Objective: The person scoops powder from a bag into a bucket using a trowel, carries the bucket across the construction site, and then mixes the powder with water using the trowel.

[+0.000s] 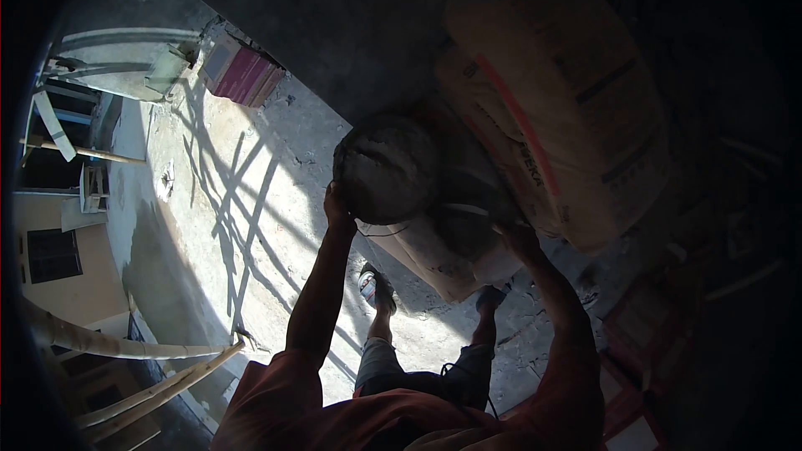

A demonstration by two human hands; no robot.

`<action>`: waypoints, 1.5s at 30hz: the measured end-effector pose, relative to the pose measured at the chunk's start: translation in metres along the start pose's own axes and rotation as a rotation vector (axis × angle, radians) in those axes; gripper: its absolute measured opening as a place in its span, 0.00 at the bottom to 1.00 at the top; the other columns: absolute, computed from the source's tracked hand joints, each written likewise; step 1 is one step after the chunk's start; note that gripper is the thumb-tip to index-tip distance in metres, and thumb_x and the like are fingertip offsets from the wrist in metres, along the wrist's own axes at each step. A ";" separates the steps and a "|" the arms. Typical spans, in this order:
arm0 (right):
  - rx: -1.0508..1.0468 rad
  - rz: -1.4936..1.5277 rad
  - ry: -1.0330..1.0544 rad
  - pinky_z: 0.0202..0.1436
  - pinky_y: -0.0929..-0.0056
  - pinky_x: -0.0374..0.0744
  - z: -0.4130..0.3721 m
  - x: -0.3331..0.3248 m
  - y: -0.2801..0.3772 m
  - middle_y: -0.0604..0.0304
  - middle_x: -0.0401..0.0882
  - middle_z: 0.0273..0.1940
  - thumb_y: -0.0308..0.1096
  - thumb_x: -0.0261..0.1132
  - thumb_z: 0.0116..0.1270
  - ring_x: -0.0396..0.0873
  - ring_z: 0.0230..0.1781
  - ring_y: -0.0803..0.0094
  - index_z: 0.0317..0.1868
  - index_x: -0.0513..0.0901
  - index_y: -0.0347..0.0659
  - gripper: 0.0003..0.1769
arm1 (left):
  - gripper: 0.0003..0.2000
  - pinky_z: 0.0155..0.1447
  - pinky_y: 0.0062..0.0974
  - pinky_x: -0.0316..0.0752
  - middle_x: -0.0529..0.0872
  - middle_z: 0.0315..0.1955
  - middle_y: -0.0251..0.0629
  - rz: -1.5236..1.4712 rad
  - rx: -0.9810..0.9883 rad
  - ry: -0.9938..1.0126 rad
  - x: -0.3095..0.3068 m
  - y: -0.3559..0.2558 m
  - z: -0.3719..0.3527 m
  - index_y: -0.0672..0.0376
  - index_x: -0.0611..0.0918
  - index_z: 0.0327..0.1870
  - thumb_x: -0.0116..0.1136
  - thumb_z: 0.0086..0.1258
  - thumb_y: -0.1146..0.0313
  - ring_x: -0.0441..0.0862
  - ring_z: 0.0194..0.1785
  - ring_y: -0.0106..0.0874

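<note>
"Biggest worry?"
"The bulging brown paper sack with a red stripe (585, 117), beyond the right hand (520, 242); a knock could make it slide."
"The round, dark, grimy bucket (388, 171)?"
"Just beyond the left hand (337, 207), whose grip is closed on its side. Uneven support could tip it."
"Right grip?"
"Near a dark container's pale curved rim (464, 209); too dim to tell if closed."
"Smallest?"
"The thin wire handle (383, 235) beside the left grip could snag."
</note>
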State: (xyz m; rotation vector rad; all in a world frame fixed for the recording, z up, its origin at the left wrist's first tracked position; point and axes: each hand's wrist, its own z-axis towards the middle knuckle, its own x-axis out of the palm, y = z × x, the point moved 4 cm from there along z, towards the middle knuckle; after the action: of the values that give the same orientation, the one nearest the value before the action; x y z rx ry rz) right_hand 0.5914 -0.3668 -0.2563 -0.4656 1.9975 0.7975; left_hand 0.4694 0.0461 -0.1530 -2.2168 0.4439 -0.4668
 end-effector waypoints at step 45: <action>0.592 1.153 0.097 0.14 0.76 0.64 -0.056 -0.067 0.087 0.67 0.67 0.16 0.56 0.61 0.60 0.66 0.12 0.79 0.31 0.77 0.39 0.24 | 0.15 0.42 0.44 0.72 0.75 0.41 0.33 0.049 -0.030 0.131 -0.016 0.014 0.011 0.49 0.72 0.50 0.39 0.69 0.54 0.74 0.47 0.33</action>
State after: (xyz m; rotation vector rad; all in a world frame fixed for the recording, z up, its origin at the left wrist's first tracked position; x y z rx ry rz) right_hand 0.5397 -0.3426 -0.1472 1.1008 2.3863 0.7502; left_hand 0.4589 0.0522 -0.1734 -2.2071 0.5761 -0.5846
